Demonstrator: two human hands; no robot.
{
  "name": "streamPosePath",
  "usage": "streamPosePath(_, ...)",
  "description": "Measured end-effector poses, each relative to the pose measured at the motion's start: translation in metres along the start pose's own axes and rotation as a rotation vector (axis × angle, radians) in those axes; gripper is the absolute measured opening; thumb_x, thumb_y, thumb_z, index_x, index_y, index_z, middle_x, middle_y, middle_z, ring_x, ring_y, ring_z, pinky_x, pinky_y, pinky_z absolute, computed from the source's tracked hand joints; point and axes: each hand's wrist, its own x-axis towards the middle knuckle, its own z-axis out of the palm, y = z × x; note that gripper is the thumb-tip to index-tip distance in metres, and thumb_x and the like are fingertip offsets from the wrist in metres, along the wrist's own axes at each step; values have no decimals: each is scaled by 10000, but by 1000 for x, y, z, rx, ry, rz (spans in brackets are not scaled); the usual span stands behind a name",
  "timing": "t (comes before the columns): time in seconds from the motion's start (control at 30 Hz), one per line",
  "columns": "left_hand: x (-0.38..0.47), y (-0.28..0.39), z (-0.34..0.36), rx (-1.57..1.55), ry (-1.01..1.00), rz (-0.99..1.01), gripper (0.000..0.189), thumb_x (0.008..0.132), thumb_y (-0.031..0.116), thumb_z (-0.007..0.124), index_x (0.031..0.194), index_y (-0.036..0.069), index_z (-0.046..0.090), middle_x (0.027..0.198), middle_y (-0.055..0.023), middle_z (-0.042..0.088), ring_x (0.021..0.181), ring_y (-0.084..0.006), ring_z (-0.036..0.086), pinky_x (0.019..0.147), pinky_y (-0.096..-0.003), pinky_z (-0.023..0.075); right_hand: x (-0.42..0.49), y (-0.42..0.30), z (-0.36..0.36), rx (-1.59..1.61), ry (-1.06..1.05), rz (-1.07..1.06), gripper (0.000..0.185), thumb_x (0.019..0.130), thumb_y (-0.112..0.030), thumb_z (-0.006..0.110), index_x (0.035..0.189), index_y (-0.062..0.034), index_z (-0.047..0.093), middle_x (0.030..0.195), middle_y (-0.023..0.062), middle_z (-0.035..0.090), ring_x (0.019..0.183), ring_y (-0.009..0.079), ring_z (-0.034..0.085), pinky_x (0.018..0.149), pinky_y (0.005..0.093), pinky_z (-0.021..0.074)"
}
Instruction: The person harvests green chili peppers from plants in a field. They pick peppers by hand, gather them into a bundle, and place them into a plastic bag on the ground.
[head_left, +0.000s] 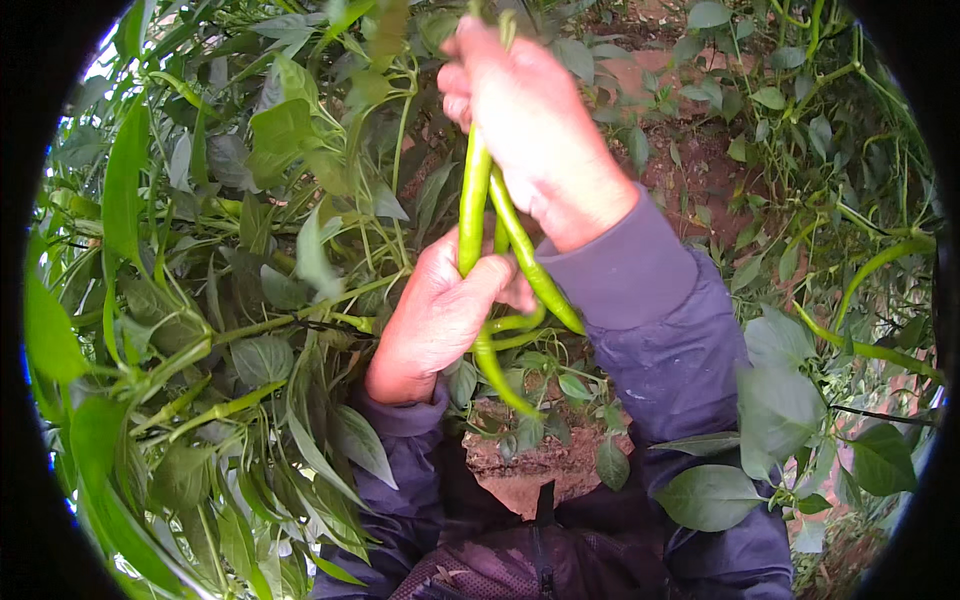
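Several long green chili peppers (472, 202) are in my two hands in front of my chest. My left hand (442, 300), lower, has its thumb and fingers closed around the peppers, and curved ends hang out below it. Above it and to the right, my right hand (517, 112) grips the stem ends of long peppers near the top of the view. One pepper (532, 262) slants down from this hand past my right cuff. The right fingers are blurred and overexposed.
Dense pepper plants (262, 360) with leaves and stems crowd the left side. More plants stand at the right, with long green peppers (870, 349) hanging among them. Reddish soil (690, 165) shows between the rows. Broad leaves (709, 495) overlap my right sleeve.
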Motion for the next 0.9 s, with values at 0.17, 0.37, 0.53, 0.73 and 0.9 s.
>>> streamPosePath(0.17,-1,-4,16,-117,-49,203,292,1003,143,551,1246,-17,531,947,-94,660,863,-179,661,818,-305,539,7,-34,-7,111,68,1,288,1058,-273,435,977,-28,563,778,65,574,654,162,530,596,311,453)
streamPosePath(0.37,-7,5,12,-394,-89,35,210,1017,233,576,1084,39,532,672,-6,484,505,-107,465,511,-298,449,2,10,9,88,-64,-203,382,1047,-333,463,852,-23,572,653,24,553,542,132,508,497,312,429)
streamPosePath(0.53,-18,-3,9,-277,-94,-30,203,1031,233,576,1044,34,542,655,26,440,473,-75,385,462,-260,378,46,-28,-99,456,-256,-246,173,1055,-171,383,972,-81,506,776,30,482,642,130,443,579,262,423)
streamPosePath(0.73,-19,-18,-12,-355,137,135,245,1030,269,556,1093,36,515,647,17,413,443,-106,398,459,-300,436,83,-28,-228,-226,252,-155,289,1031,-335,529,1048,-47,558,818,8,540,639,119,489,603,280,435)
streamPosePath(0.9,-20,-30,-14,-279,144,227,250,1080,289,429,1119,47,478,628,42,394,388,-75,339,391,-262,390,70,72,-286,-1027,-102,430,660,932,-495,661,1378,-28,527,1253,122,643,1052,241,635,892,387,519)
